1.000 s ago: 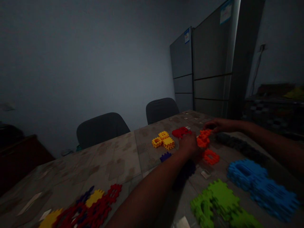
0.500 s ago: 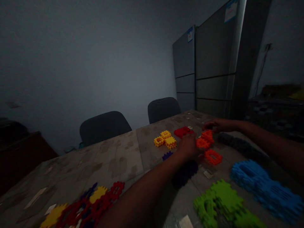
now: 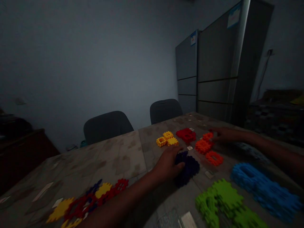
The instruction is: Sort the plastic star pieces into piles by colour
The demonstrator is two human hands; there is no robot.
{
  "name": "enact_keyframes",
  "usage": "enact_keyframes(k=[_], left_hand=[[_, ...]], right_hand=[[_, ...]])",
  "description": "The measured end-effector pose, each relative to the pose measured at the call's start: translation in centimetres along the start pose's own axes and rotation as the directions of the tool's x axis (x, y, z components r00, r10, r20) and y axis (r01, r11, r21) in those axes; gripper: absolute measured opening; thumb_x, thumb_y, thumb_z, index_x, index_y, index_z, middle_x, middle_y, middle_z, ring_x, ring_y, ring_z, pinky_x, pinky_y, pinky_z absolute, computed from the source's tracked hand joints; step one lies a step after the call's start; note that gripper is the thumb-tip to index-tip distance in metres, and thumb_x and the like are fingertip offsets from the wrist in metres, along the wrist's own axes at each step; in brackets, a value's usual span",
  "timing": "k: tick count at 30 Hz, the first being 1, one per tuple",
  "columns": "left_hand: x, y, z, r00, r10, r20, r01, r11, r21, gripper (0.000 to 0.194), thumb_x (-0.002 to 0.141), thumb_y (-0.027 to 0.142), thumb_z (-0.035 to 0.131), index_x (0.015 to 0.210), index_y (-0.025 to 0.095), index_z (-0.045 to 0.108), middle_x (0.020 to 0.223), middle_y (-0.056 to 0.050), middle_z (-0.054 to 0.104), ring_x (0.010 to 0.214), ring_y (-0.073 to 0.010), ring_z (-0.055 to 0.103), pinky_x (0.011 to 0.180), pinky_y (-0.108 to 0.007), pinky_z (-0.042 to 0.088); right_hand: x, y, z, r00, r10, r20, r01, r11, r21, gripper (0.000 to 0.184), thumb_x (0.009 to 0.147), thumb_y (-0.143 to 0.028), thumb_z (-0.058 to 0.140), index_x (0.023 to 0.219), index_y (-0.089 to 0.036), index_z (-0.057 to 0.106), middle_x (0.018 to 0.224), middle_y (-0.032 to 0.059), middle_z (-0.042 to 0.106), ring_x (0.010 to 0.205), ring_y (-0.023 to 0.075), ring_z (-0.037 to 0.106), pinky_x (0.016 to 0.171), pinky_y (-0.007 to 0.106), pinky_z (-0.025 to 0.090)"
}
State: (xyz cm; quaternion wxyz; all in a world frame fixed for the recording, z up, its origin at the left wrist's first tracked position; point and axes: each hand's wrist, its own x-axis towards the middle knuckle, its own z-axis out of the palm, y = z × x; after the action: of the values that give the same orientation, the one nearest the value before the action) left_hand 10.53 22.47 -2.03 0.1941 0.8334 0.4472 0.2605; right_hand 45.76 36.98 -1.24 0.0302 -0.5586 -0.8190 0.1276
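My left hand [image 3: 169, 163] rests on the near side of a pile of dark purple toothed plastic pieces [image 3: 187, 167], its fingers curled against them. My right hand [image 3: 220, 134] lies farther back, fingers closed on the rear edge of the orange pieces [image 3: 204, 145]. Another orange piece [image 3: 213, 157] lies flat just in front of them. Yellow pieces [image 3: 167, 140] and red pieces [image 3: 186, 134] sit behind my left hand.
On the patterned table [image 3: 114, 158] lie a green pile [image 3: 220, 201], a blue pile [image 3: 263, 188], a dark pile [image 3: 247, 148], and a joined red, yellow and purple strip [image 3: 92, 199]. Two dark chairs [image 3: 106, 125] and tall grey cabinets [image 3: 213, 72] stand behind.
My left hand has drawn back from the orange pieces toward me and onto the purple pile. My right hand stays at the orange pieces.
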Motion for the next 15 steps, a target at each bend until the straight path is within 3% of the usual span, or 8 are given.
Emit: enact_keyframes(k=[5,11,15], left_hand=[[-2.7,-1.1,-1.3,1.000,0.020,-0.019,-0.021,0.999,-0.049,0.042,0.078,0.013,0.071,0.120,0.020,0.069,0.133,-0.009,0.069,0.126,-0.0279,0.063,0.112,-0.041,0.046],[-4.8,-2.2,-1.9,0.999,-0.005,-0.038,0.002,0.996,-0.088,0.051,0.078,0.009,0.067,0.128,0.019,0.065,0.134,-0.011,0.068,0.127,-0.0263,0.062,0.113,-0.042,0.045],[-5.7,-2.3,-2.1,0.999,-0.019,-0.039,0.015,0.994,-0.107,0.049,0.078,0.009,0.067,0.125,0.025,0.066,0.134,-0.008,0.069,0.127,-0.0259,0.063,0.114,-0.043,0.045]], right_hand=[[0.8,-1.9,-0.1,0.999,0.034,0.034,-0.033,0.999,-0.039,0.044,0.101,-0.046,0.065,0.137,-0.021,0.061,0.138,0.0101,0.064,0.117,0.0278,0.065,0.101,0.051,0.054],[1.2,-2.1,-0.1,0.996,0.075,0.042,-0.071,0.994,-0.089,0.033,0.103,-0.040,0.064,0.130,-0.022,0.065,0.135,0.0087,0.065,0.113,0.0256,0.066,0.098,0.048,0.056],[1.5,-1.8,0.2,1.000,0.011,0.022,-0.009,0.996,-0.086,0.033,0.103,-0.043,0.064,0.128,-0.021,0.066,0.130,0.0083,0.067,0.108,0.0243,0.068,0.095,0.046,0.057]])
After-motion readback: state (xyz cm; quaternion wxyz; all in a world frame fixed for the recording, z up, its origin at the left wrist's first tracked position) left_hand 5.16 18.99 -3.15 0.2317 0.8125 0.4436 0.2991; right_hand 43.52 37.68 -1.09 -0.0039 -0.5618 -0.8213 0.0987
